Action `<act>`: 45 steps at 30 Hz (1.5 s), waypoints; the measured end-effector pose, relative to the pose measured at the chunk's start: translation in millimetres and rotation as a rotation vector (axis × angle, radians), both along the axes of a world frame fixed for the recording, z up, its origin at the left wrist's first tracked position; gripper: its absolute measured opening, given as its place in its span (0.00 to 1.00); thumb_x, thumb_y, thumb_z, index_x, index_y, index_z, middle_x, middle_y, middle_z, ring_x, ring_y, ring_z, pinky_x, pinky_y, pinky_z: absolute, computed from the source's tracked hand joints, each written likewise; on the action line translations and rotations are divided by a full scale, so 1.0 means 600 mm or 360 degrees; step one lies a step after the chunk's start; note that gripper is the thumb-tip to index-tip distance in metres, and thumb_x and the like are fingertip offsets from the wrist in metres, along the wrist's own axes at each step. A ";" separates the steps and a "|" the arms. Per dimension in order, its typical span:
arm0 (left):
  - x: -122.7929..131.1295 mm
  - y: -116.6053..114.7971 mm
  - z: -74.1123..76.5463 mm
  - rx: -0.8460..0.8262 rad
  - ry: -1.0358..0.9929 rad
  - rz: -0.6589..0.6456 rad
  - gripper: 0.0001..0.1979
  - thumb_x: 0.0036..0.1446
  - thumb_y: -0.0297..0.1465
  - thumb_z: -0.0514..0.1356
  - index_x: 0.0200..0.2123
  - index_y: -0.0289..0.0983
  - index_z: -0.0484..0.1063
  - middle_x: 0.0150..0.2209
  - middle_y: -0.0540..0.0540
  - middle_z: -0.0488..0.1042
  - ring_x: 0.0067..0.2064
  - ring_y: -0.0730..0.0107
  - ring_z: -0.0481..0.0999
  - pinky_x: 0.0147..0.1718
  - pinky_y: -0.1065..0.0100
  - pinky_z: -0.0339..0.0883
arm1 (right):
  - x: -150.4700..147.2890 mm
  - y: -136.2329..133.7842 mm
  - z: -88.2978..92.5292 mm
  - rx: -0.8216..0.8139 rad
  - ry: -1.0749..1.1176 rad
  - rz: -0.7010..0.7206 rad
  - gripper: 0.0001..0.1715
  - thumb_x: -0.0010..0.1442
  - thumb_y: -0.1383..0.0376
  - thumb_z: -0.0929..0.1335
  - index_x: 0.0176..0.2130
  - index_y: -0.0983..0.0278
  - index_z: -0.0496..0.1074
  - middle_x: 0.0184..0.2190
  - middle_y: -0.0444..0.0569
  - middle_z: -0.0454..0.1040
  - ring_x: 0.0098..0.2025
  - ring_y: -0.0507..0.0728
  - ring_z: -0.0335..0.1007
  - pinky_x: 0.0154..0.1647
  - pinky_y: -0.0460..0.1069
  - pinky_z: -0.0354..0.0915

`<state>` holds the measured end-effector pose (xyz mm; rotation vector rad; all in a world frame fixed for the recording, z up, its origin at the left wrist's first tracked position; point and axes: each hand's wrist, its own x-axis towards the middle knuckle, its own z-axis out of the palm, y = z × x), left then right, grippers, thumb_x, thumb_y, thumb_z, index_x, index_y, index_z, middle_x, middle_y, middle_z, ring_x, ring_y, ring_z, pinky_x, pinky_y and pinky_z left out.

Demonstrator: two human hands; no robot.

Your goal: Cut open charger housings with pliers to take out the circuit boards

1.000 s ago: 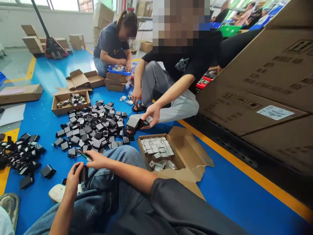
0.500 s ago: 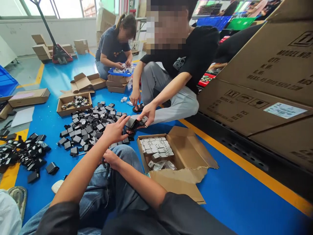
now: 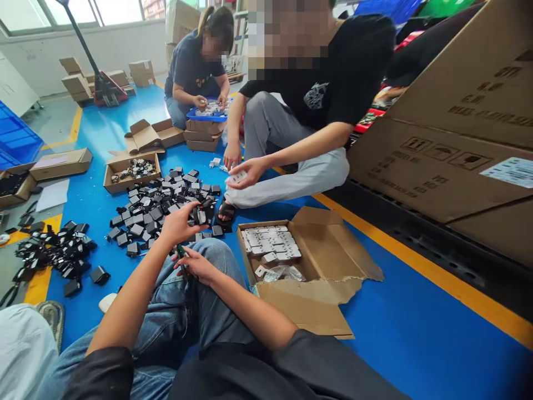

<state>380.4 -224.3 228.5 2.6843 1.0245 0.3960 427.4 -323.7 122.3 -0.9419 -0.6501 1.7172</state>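
Observation:
Between the thumb and fingers of my left hand (image 3: pixel 178 226) is a black power adapter (image 3: pixel 205 213), held just above the edge of a heap of similar black adapters (image 3: pixel 144 214). My right hand (image 3: pixel 199 264) is closed around green-handled pliers (image 3: pixel 180 253) by my raised knee, below the left hand; their tips are hard to make out. Beyond, a co-worker's hand (image 3: pixel 252 171) holds a white adapter (image 3: pixel 237 178). To the right of my knee stands an open carton (image 3: pixel 310 266) with rows of white adapters (image 3: pixel 272 243) and a clear plastic bag (image 3: pixel 284 273) in it.
A second black heap (image 3: pixel 58 250) lies at left. A small carton (image 3: pixel 133 186) of mixed parts stands behind the main heap. Another person sorts white pieces in a blue tray (image 3: pixel 210 118). Large cartons (image 3: pixel 437 144) line the right side. A pallet jack (image 3: pixel 108 91) stands far back.
My left hand has drawn back from the co-worker's hand and now holds the black adapter. The co-worker's hand now holds a white one. The pliers in my right hand show more clearly.

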 end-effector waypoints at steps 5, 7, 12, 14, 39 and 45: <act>-0.100 -0.025 -0.007 -0.0180 -0.0311 0.0245 0.36 0.46 0.48 0.66 0.56 0.41 0.64 0.42 0.47 0.78 0.33 0.66 0.76 0.34 0.68 0.67 | -0.001 -0.005 -0.005 -0.0024 0.0058 -0.0063 0.21 0.41 0.65 0.69 0.39 0.63 0.68 0.42 0.48 0.72 0.37 0.54 0.70 0.32 0.49 0.69; -0.136 -0.038 -0.007 -0.0205 -0.0374 0.0303 0.36 0.45 0.48 0.66 0.56 0.41 0.64 0.42 0.46 0.78 0.33 0.67 0.76 0.35 0.68 0.68 | -0.001 -0.006 -0.003 -0.0030 0.0092 -0.0061 0.24 0.41 0.65 0.68 0.42 0.62 0.68 0.43 0.49 0.72 0.38 0.55 0.70 0.34 0.49 0.69; -0.213 -0.072 -0.014 -0.0258 -0.0409 0.0428 0.35 0.46 0.49 0.66 0.55 0.41 0.65 0.47 0.45 0.76 0.34 0.68 0.76 0.37 0.68 0.69 | 0.001 -0.012 0.011 -0.0049 0.0172 -0.0052 0.30 0.43 0.65 0.65 0.48 0.59 0.68 0.45 0.48 0.71 0.40 0.54 0.68 0.36 0.48 0.68; -0.241 -0.083 -0.023 -0.0262 -0.0374 0.0516 0.36 0.44 0.49 0.66 0.55 0.41 0.65 0.47 0.45 0.76 0.33 0.68 0.75 0.35 0.68 0.68 | 0.000 -0.016 0.014 -0.0051 0.0129 -0.0088 0.31 0.43 0.66 0.65 0.50 0.58 0.69 0.44 0.47 0.71 0.36 0.51 0.66 0.32 0.44 0.65; -0.414 -0.110 -0.109 -0.0317 0.0285 0.1070 0.33 0.51 0.49 0.64 0.58 0.44 0.65 0.56 0.43 0.73 0.50 0.50 0.77 0.38 0.64 0.69 | -0.059 0.067 -0.002 0.0986 -0.1139 0.0961 0.23 0.61 0.67 0.62 0.55 0.60 0.70 0.49 0.54 0.66 0.31 0.50 0.72 0.35 0.50 0.73; -0.411 -0.114 -0.112 -0.0352 0.0334 0.0999 0.34 0.52 0.50 0.62 0.59 0.43 0.64 0.56 0.44 0.73 0.49 0.50 0.77 0.36 0.65 0.68 | -0.054 0.069 -0.004 0.0900 -0.1408 0.0808 0.18 0.63 0.62 0.63 0.51 0.60 0.73 0.35 0.49 0.69 0.26 0.50 0.67 0.29 0.48 0.69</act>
